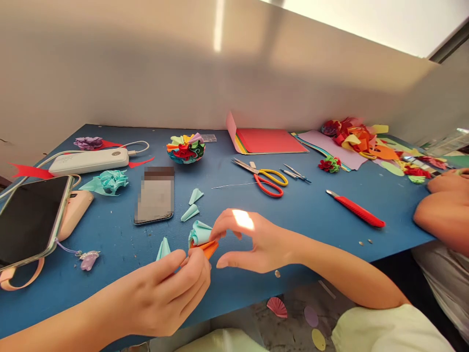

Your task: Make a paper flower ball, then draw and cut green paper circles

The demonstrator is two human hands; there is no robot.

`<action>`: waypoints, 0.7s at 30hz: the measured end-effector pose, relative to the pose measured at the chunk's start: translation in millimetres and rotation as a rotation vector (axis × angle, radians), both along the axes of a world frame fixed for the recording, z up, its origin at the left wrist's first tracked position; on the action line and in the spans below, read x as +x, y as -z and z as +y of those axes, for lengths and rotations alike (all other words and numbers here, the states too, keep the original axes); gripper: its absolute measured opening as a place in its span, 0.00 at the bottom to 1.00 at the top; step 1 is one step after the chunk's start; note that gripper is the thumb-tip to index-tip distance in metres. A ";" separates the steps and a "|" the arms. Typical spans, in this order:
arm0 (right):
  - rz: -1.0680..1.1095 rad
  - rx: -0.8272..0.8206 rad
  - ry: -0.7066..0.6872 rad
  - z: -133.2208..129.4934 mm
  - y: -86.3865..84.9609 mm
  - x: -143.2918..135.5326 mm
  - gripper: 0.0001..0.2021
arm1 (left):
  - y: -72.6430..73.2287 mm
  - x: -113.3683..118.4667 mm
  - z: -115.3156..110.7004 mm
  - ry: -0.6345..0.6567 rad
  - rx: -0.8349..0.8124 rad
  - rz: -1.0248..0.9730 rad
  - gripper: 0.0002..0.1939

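Note:
My left hand (pixel 164 293) is closed, thumb and fingers pinching a small paper flower (pixel 201 233) of light blue folds with an orange piece (pixel 208 250) below. Curved over from the right, my right hand (pixel 249 239) has its thumb well apart from the fingers. Its fingertips are at the flower's right edge; whether they press on it I cannot tell. A folded light blue paper cone (pixel 163 248) stands out behind my left hand. Two more light blue cones, a lower one (pixel 190 212) and an upper one (pixel 196 196), lie just beyond the flower.
Behind lie a phone (pixel 156 195), a multicoloured paper ball (pixel 186 149), scissors (pixel 261 177) and a red paper stack (pixel 271 141). A red-handled cutter (pixel 357 210) rests at right, near another person's arm (pixel 443 215). Power banks, including a white one (pixel 90 161), and a larger phone (pixel 32 215) occupy the left.

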State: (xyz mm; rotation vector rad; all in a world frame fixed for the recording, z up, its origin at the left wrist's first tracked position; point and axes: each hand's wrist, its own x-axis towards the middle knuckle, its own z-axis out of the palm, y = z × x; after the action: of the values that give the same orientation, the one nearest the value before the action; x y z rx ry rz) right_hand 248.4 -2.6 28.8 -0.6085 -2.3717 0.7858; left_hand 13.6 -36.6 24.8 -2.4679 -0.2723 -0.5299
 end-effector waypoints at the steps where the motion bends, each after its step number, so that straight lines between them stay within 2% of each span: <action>1: -0.013 -0.110 0.034 3.9 -3.2 3.1 0.19 | -3.3 -2.7 0.9 0.034 0.053 0.027 0.14; 3: -0.049 -0.266 0.084 9.7 -6.1 6.7 0.22 | -8.6 -6.5 4.7 0.129 0.176 0.062 0.13; 5: -0.068 -0.355 0.074 11.4 -4.1 6.0 0.25 | -11.6 -7.5 9.4 0.242 0.311 0.090 0.17; 9: -0.035 -0.407 0.025 6.8 6.5 -1.5 0.26 | -10.8 -5.7 13.1 0.317 0.447 0.144 0.23; 14: 0.047 -0.255 0.071 3.8 15.2 -4.7 0.20 | -7.2 -3.4 9.2 0.280 0.421 0.146 0.22; 18: 0.016 -0.070 0.031 4.0 15.3 -3.0 0.12 | -9.5 -0.7 8.1 0.263 0.392 0.179 0.18; 21: -0.015 0.098 0.019 2.8 14.8 -2.7 0.10 | -7.6 -0.2 5.7 0.245 0.293 0.124 0.17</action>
State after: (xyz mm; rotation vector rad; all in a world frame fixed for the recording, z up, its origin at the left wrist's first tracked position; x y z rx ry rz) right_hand 245.7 0.2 14.0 -0.5972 -2.3990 0.6548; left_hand 13.5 -30.8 32.3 -2.2459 0.1510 -0.4765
